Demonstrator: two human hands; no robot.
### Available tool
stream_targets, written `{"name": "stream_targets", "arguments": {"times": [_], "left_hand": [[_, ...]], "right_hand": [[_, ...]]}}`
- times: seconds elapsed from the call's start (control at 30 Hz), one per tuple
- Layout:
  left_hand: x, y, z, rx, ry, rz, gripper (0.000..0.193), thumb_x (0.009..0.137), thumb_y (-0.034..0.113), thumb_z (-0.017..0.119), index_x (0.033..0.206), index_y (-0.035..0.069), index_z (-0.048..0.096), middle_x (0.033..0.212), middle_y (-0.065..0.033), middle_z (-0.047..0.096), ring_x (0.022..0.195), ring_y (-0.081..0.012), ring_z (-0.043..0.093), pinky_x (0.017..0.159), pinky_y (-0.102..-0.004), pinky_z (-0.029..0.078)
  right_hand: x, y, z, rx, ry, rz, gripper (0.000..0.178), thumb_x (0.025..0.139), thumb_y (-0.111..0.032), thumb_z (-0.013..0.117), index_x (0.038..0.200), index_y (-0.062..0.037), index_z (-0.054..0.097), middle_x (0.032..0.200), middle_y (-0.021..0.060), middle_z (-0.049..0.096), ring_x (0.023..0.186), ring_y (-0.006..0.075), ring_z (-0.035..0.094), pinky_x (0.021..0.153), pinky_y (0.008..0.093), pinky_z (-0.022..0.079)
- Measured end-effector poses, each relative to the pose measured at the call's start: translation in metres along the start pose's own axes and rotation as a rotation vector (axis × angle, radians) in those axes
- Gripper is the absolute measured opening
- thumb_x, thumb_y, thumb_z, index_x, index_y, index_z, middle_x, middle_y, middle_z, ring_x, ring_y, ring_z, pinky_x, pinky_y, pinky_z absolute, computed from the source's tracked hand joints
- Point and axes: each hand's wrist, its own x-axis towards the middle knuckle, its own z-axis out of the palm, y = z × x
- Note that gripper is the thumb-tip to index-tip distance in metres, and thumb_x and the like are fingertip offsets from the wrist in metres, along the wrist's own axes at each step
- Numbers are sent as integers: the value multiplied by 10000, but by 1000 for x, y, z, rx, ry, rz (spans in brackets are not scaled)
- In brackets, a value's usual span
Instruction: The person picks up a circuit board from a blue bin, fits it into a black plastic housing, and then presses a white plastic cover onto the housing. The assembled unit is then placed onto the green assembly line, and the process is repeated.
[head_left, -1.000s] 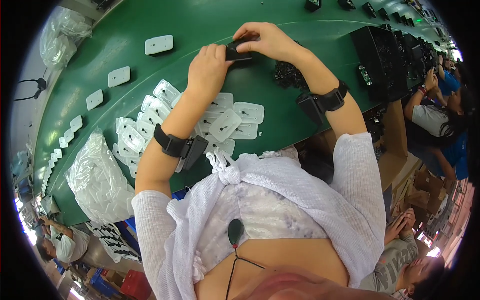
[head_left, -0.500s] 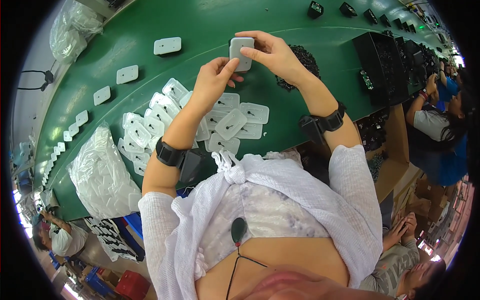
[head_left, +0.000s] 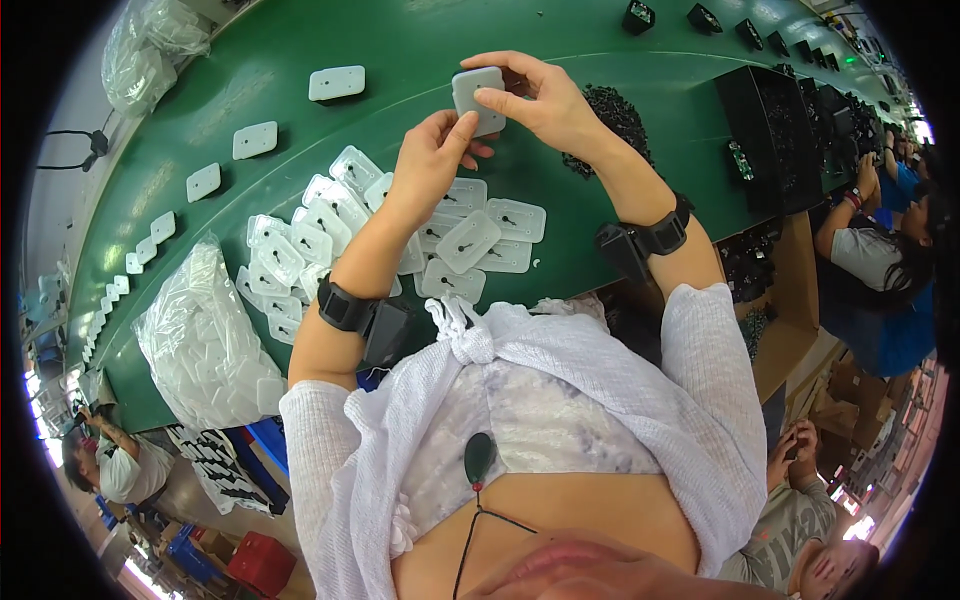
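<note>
We hold a small white plastic plate [head_left: 477,98] up over the green conveyor belt [head_left: 420,40], gripped between both hands. Our right hand [head_left: 545,105] curls around its right edge, fingers closed over the top corner and thumb pressed on the face. Our left hand [head_left: 430,160] meets it from below, fingertips closed against the lower edge. Each wrist wears a black band with a small black box, the left wristband [head_left: 362,318] and the right wristband [head_left: 640,240].

Just under our hands lies a loose heap of white plates [head_left: 400,230], many showing a small dark keyhole slot, overlapping one another on the belt. Beside the right hand sits a pile of small black parts [head_left: 615,110]. Further left, single white plates [head_left: 336,83] lie spaced out in a row along the belt. A clear plastic bag of white pieces [head_left: 205,340] rests at the belt's near edge on our left. To the right stands a black bin [head_left: 770,130], and beyond it another person in blue [head_left: 885,280] sits at the line.
</note>
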Motion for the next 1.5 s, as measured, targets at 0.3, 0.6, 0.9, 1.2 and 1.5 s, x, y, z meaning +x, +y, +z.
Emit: {"name": "stream_targets", "arguments": {"times": [0.3,0.6,0.9,1.2,1.5], "left_hand": [[-3,5,-1,-36,11,4,378,1013,303,487,1144,-44,558,1022,-134,679,832,-157,647,710,-267,503],[-29,28,1,-98,46,198,477,981,179,550,1359,-61,388,910,-150,676,677,-146,652,565,-222,496],[-36,29,7,-17,68,210,507,967,136,568,1421,-1,387,847,-87,645,659,-116,626,572,-221,494],[-34,20,7,72,70,252,510,955,119,581,1437,73,419,857,-70,631,675,-107,619,627,-239,518],[-27,17,3,392,84,393,523,926,99,611,1424,108,452,868,-77,648,674,-119,624,651,-256,520]], "right_hand": [[3,6,0,45,6,-37,368,914,-208,661,1245,-60,597,1079,41,646,960,124,607,872,274,489],[-13,-18,5,256,16,3,363,934,-249,643,1231,-43,604,1080,48,647,980,129,610,865,282,499],[-20,-20,7,-8,58,-69,346,920,-259,658,1179,-40,591,1006,26,628,890,96,583,790,248,482],[-28,-21,9,-37,83,-102,352,899,-232,679,1180,-45,578,1010,34,603,931,113,579,818,265,483],[-31,-15,-4,35,-14,-6,401,900,-225,680,1238,-43,564,1085,66,619,1012,145,592,904,281,478]]}}
